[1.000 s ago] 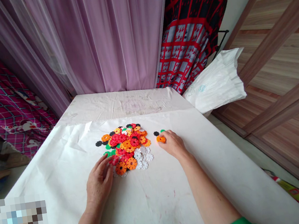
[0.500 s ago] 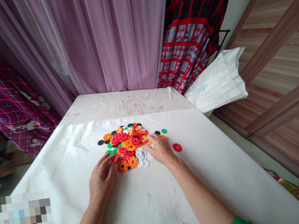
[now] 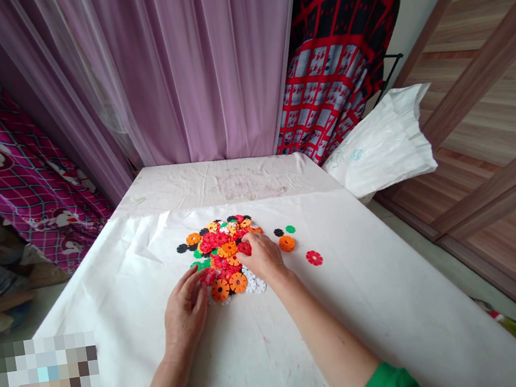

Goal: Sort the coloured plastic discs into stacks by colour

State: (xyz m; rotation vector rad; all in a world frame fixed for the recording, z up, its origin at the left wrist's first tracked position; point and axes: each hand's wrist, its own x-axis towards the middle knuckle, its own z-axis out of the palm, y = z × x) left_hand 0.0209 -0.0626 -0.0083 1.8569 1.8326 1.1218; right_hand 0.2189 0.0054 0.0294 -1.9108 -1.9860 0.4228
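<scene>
A heap of notched plastic discs (image 3: 220,250) in red, orange, yellow, green, black and white lies on the white-covered table (image 3: 262,359). My right hand (image 3: 264,256) reaches over the heap's right side, thumb and fingers closed on a red notched disc (image 3: 244,248). At the left edge of the heap is my left hand (image 3: 186,306), fingers stretched and apart, the tips beside a red disc (image 3: 209,276) and green discs (image 3: 201,265). White discs (image 3: 254,280) show below my right hand, and two orange discs (image 3: 229,285) lie at the near edge.
Right of the heap lie a separate red disc (image 3: 314,258), an orange one (image 3: 287,243), a green one (image 3: 290,229) and a black one (image 3: 278,232). A white bag (image 3: 385,140) is at the table's right edge. Behind the table hangs a purple curtain (image 3: 211,65).
My right hand has moved left over the heap and closed on a red disc. The orange disc on the right is now uncovered. My left hand stays by the heap; the view has shifted slightly.
</scene>
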